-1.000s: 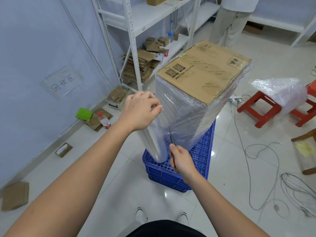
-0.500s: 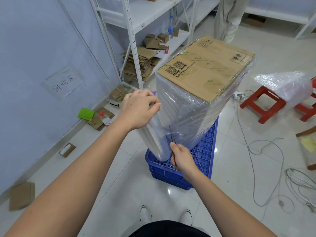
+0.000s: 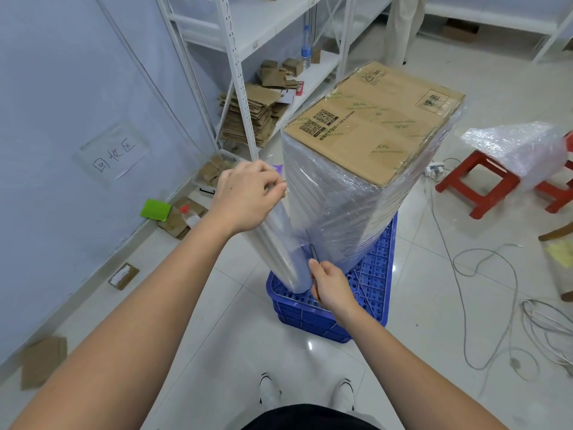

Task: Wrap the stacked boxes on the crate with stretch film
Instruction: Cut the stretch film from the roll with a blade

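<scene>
Head view: your left hand (image 3: 248, 193) grips the stretch film roll (image 3: 280, 246) beside the wrapped boxes (image 3: 366, 169) on the crate (image 3: 369, 280); your right hand (image 3: 331, 285) pinches a thin blade (image 3: 313, 252).

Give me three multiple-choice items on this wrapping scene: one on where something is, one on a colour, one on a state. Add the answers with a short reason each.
1. Where does the stack of boxes stand?
A. On the red stool
B. On the crate
C. On the shelf

2. What colour is the crate?
A. Blue
B. Green
C. Grey

3. What is the left hand doing?
A. Hanging idle
B. Pressing flat on the top box
C. Gripping the top of the film roll

Answers:
1 B: the stack rises straight from the crate's grid floor.
2 A: its walls and grid are blue.
3 C: its fingers curl round the roll's upper end, while the right hand holds a thin tool at the film.
</scene>
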`<state>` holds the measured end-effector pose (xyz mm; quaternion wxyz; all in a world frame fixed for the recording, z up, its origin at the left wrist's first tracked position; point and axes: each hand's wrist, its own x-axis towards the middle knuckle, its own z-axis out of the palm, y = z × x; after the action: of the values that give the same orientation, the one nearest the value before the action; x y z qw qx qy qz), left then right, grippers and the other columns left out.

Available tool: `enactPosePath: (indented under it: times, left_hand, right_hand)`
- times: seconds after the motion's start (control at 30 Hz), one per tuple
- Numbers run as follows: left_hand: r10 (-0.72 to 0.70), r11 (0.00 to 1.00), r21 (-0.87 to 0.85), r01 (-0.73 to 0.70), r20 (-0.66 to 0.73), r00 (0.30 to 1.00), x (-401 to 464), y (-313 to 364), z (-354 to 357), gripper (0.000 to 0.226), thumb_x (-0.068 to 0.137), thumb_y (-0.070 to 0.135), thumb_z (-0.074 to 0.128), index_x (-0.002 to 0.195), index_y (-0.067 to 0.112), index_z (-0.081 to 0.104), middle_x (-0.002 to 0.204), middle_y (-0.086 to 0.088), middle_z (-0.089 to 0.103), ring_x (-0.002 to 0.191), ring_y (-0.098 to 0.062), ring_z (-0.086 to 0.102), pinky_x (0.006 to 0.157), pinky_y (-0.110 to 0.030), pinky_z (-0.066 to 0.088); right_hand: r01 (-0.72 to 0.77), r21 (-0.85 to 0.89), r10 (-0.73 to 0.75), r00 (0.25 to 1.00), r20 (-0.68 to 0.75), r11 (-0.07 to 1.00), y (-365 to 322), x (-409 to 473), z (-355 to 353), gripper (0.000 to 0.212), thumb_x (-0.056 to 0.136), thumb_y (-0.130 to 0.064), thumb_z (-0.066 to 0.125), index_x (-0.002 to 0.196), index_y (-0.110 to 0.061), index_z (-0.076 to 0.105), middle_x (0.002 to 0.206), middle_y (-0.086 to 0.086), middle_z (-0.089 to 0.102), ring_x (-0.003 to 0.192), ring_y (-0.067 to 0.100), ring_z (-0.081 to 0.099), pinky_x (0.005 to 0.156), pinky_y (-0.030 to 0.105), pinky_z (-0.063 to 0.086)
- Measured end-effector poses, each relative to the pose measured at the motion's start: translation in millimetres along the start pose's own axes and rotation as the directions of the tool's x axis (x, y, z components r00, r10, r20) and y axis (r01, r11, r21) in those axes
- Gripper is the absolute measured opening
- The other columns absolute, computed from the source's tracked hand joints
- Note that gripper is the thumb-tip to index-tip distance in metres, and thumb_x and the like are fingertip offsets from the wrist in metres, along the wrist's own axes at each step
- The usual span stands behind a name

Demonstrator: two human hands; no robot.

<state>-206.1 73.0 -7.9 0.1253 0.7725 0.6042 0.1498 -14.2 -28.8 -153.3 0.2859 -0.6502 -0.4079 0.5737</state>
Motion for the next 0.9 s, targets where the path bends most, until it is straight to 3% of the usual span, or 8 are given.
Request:
enactPosePath:
  times: [0.2,0.43,0.7,0.9]
  left_hand:
    - [-0.005,1.000,-0.002,0.005,0.006,1.000,1,-7,-1,0.023,0.104,0.049,0.048,0.084,0.046,0.058,0.106,0.021,0.051,0.118,-0.014,0.047,0.102,-0.042,0.032]
    - [0.003,1.000,0.000,-0.003,0.023,1.000,6,-9,-3,0.023,0.104,0.048,0.048,0.085,0.045,0.061,0.109,0.020,0.053,0.118,-0.016,0.048,0.100,-0.042,0.033]
    - [-0.018,1.000,-0.006,0.018,0.010,1.000,5,-16,-5,0.023,0.104,0.047,0.048,0.085,0.044,0.060,0.108,0.019,0.052,0.118,-0.016,0.048,0.095,-0.038,0.031]
    - [-0.009,1.000,-0.015,0.009,0.002,1.000,4,-13,-4,0.022,0.103,0.048,0.049,0.083,0.047,0.057,0.104,0.021,0.050,0.117,-0.015,0.048,0.095,-0.037,0.030]
  right_hand:
    - [-0.016,-0.010,0.016,1.000,0.012,1.000,27,-16,0,0.036,0.102,-0.039,0.046,0.079,-0.014,0.034,0.058,0.007,0.033,0.046,0.016,0.032,0.045,0.026,0.030]
    - [-0.034,0.005,0.034,0.999,-0.009,0.999,1,15,8,0.036,0.102,-0.039,0.043,0.082,-0.010,0.048,0.056,0.007,0.045,0.044,0.015,0.037,0.044,0.024,0.030]
    - [-0.047,0.007,0.047,0.999,0.011,0.999,28,-15,1,0.033,0.103,-0.037,0.046,0.081,-0.013,0.036,0.059,0.007,0.032,0.045,0.015,0.031,0.041,0.021,0.028]
    - [-0.046,-0.015,0.046,0.999,-0.002,0.999,11,2,11,0.034,0.103,-0.038,0.043,0.080,-0.012,0.043,0.054,0.003,0.042,0.042,0.012,0.036,0.044,0.024,0.031]
